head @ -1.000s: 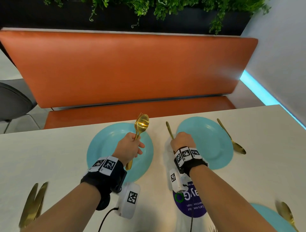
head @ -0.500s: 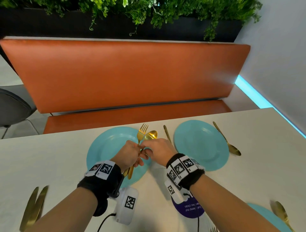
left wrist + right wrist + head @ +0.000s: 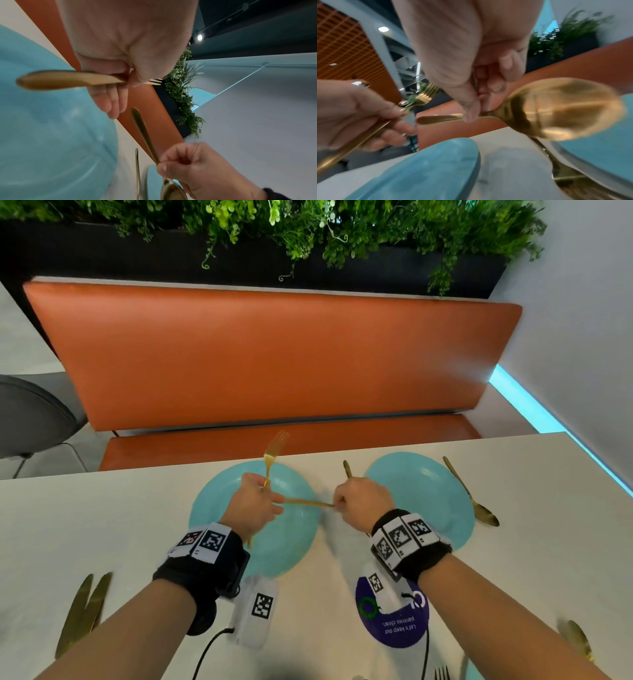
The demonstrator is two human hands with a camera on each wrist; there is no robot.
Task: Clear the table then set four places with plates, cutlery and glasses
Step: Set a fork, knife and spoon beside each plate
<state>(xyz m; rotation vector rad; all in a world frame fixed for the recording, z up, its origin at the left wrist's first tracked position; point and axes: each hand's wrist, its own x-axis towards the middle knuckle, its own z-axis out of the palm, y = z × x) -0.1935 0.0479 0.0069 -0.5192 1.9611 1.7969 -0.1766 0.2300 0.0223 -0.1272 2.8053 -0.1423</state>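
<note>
Right hand (image 3: 363, 501) pinching spoon (image 3: 563, 109) at the neck, handle lying crosswise toward left hand (image 3: 251, 505), itself curled round upright fork (image 3: 272, 455).

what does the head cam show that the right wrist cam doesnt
Only the head view shows the gold spoon lying right of the far plate, the two gold knives at the table's near left, the purple sticker and the grey chair.

Only the right wrist view shows the bowl of the held spoon up close, below the right hand.

Both show the left hand gripping the fork, the right hand pinching the held spoon, and two blue plates.
</note>
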